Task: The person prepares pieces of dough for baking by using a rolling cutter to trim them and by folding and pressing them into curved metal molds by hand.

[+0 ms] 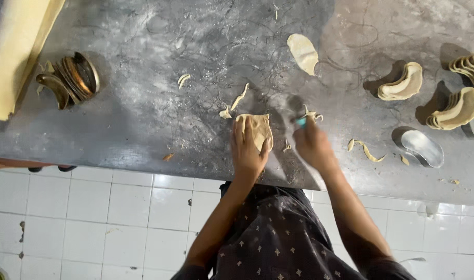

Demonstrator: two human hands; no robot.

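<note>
A metal worktop (144, 119), dusted with flour and marked with scratches, is seen from above, with a white tiled floor (92, 218) below its near edge.

The left hand (249, 150) is laid flat on a small piece of dough (259, 129) near the front middle of the worktop. The fingers are extended and held close together, and the thumb is spread to the right, so that the dough is pressed down against the metal. The far and right parts of the dough show beyond the fingers.

The right hand (312, 145) is closed around a small tool with a blue-green part (301, 122), just to the right of the dough. The hand is blurred, so the exact grip and the shape of the tool cannot be told. A thin dough scrap (313, 115) lies at the tip of the tool.

Further dough trimmings are scattered about: a curled strip (236, 102) just beyond the dough piece, a short one (183, 79) further left, and a bent strip (366, 150) to the right of the right hand.

An oval sheet of dough (303, 53) lies at the far middle of the worktop. To the right, a dough-lined curved mould (401, 83) is set, with stacks of similar lined moulds (457, 110) beyond it. One bare metal mould (421, 148) rests near the right front edge. A stack of dark metal moulds (74, 79) stands at the far left, beside a yellow cloth (14, 52).
</note>
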